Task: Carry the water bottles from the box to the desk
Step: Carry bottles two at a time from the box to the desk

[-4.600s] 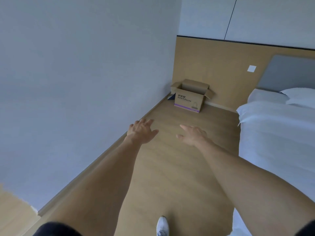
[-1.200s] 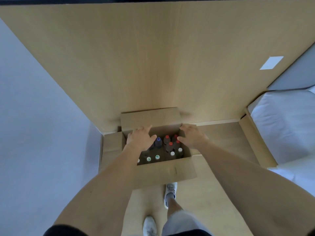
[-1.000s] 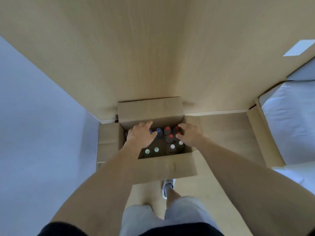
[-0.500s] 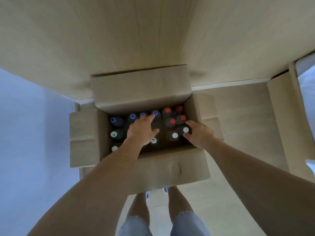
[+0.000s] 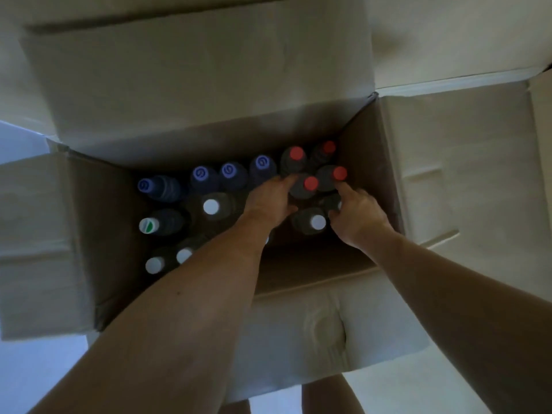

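An open cardboard box (image 5: 370, 162) holds several upright water bottles seen from above: blue-capped ones (image 5: 228, 171) along the far side, white-capped ones (image 5: 211, 207) in the middle and on the left, red-capped ones (image 5: 296, 153) at the far right. My left hand (image 5: 267, 201) is down inside the box, its fingers stretched against a red-capped bottle (image 5: 310, 183), thumb spread below it. My right hand (image 5: 357, 216) is in the right corner, index finger on another red-capped bottle (image 5: 340, 173), the other fingers bent down beside a white-capped bottle (image 5: 317, 222). Its grip is hidden.
The box's four flaps lie folded outward; the far flap (image 5: 197, 76) leans on a wooden wall panel. A pale wall is at the lower left and my legs (image 5: 328, 395) stand just behind the near flap (image 5: 313, 327).
I have bent much closer over the box. Both hands have dropped from above the caps down among the bottles and moved right, toward the red-capped ones.
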{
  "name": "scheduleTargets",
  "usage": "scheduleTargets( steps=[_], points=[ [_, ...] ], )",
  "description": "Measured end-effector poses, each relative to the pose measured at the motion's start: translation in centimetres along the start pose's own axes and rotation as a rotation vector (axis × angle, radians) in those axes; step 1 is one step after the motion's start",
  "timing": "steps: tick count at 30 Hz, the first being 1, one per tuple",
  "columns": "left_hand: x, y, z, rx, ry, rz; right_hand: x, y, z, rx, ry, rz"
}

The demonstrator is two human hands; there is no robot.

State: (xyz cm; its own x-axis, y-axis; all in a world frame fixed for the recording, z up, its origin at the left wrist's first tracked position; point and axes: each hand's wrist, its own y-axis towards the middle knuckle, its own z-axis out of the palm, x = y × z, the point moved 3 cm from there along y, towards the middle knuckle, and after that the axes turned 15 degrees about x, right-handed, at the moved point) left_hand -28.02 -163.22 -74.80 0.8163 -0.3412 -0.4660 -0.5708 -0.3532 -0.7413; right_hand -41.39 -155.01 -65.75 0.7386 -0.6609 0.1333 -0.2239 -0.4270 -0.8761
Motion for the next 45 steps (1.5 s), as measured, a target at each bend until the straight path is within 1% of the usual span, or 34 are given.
scheduleTargets(
  steps=[3, 7, 10, 12, 18, 21, 23, 27, 31, 36, 40, 45],
  points=[
    [0.1, 2.3, 1.4, -0.003, -0.032, 0.03, -0.3, 1.4, 0.7, -0.058, 0.032, 0.019],
    [-0.1, 4.1, 2.2, -0.097, -0.081, 0.065, -0.5, 3.1, 1.2, -0.118, 0.055, 0.02],
    [0.0, 4.7, 2.0, -0.171, -0.046, 0.066, -0.5, 4.3, 1.4, -0.133, 0.074, 0.001],
    [0.1, 4.4, 1.9, -0.186, -0.04, 0.086, -0.6, 4.9, 1.5, -0.143, 0.077, -0.013],
    [2.0, 2.6, 1.1, -0.193, -0.055, 0.061, -0.6, 6.9, 1.2, -0.105, 0.041, 0.026],
    [3.5, 1.7, 0.6, -0.201, -0.057, 0.064, -0.2, 7.9, 0.9, -0.146, 0.024, 0.038],
    [4.4, 1.3, 0.4, -0.186, -0.039, 0.036, 0.2, 8.7, 0.8, -0.18, 0.01, 0.02],
    [5.5, 0.8, 0.9, -0.132, 0.012, 0.026, 0.2, 10.3, 0.5, -0.186, -0.093, 0.001],
    [5.4, 1.0, 1.1, -0.149, 0.013, 0.015, 0.3, 11.5, 0.2, -0.188, -0.178, -0.055],
    [4.6, 1.8, 1.3, -0.13, 0.002, -0.005, 0.5, 12.5, 1.5, -0.118, -0.134, -0.146],
    [5.5, 2.2, 1.9, -0.118, -0.021, -0.002, 0.1, 13.7, 1.8, -0.07, -0.068, -0.243],
    [5.8, 3.0, 2.1, -0.122, -0.012, -0.02, 0.0, 14.6, 1.4, -0.071, -0.043, -0.268]
  ],
)
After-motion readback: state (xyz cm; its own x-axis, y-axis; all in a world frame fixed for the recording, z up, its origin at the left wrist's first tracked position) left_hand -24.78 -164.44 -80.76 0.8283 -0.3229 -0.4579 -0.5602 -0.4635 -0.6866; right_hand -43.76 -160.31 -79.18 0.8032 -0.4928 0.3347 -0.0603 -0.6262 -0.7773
